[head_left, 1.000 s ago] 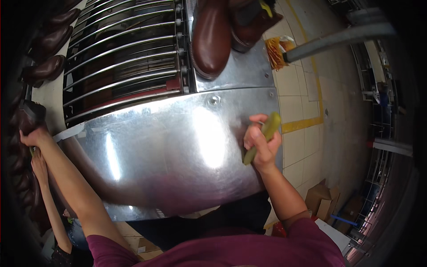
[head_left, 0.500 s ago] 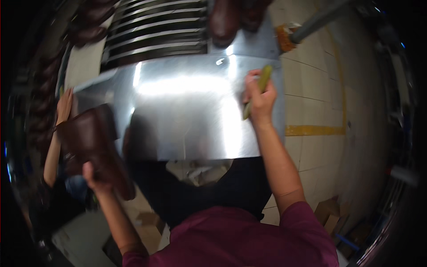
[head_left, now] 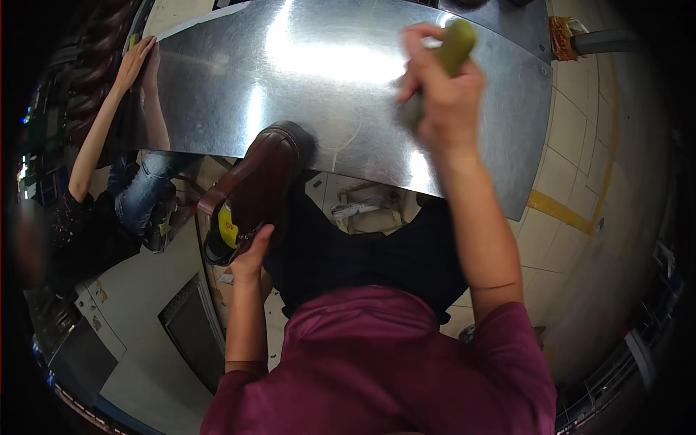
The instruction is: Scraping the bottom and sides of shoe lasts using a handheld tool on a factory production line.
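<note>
A dark brown leather boot point(head_left: 262, 174) is in my left hand point(head_left: 251, 255), whose fingers and thumb close around it by the opening. The boot slants with its toe up at the near edge of the metal table, and a yellow label point(head_left: 228, 228) shows inside the opening. Raised over the right part of the table, my right hand point(head_left: 451, 105) is closed around an olive-green stick-like tool point(head_left: 458, 47). Motion blurs the tool's lower end, so its exact kind is not visible. Boot and tool are apart.
The shiny metal table point(head_left: 341, 109) spans the front. Another person's hand point(head_left: 134, 64) rests at its left end, with more brown footwear point(head_left: 98, 72) behind. A wrapped grey pole point(head_left: 562, 38) stands at the far right. A pale cabinet point(head_left: 138, 319) is at lower left.
The boot has swung right and turned, with its toe now pointing up and its opening toward me. My right hand has lifted with the tool. The view has shifted.
</note>
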`<state>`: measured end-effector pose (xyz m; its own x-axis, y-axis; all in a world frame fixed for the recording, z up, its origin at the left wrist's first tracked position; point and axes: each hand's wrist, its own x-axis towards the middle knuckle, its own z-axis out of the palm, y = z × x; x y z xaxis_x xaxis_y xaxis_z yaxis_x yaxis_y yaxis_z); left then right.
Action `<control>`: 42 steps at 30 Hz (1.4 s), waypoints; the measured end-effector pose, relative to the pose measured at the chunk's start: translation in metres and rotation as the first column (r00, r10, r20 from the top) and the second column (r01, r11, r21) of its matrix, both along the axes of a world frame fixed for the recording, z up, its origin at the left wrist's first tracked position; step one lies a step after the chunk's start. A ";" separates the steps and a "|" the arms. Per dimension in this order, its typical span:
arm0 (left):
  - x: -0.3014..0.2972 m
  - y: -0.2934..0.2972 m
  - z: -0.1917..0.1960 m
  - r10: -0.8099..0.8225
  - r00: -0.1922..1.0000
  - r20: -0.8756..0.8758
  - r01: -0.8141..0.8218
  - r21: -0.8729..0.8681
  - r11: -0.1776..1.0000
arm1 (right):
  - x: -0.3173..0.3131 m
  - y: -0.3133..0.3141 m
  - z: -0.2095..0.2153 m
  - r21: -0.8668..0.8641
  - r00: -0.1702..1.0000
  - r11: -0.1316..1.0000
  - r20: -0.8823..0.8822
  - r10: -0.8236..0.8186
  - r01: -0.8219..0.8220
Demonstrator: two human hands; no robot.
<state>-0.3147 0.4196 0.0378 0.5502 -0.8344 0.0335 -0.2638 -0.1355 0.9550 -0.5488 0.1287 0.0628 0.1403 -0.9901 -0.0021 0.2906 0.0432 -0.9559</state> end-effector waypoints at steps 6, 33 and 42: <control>-0.017 -0.030 0.020 -0.070 0.988 -0.139 0.071 -0.001 0.997 | 0.084 0.023 0.024 0.382 0.852 0.900 0.524 -0.026 -0.208; 0.016 -0.138 0.084 -0.629 0.626 0.462 0.619 0.196 0.760 | 0.000 0.023 0.005 0.277 0.798 0.954 0.597 -0.077 -0.115; 0.021 -0.129 0.058 -0.595 0.557 0.580 0.653 0.138 0.745 | 0.010 0.013 -0.017 0.273 0.680 0.941 0.730 -0.065 -0.202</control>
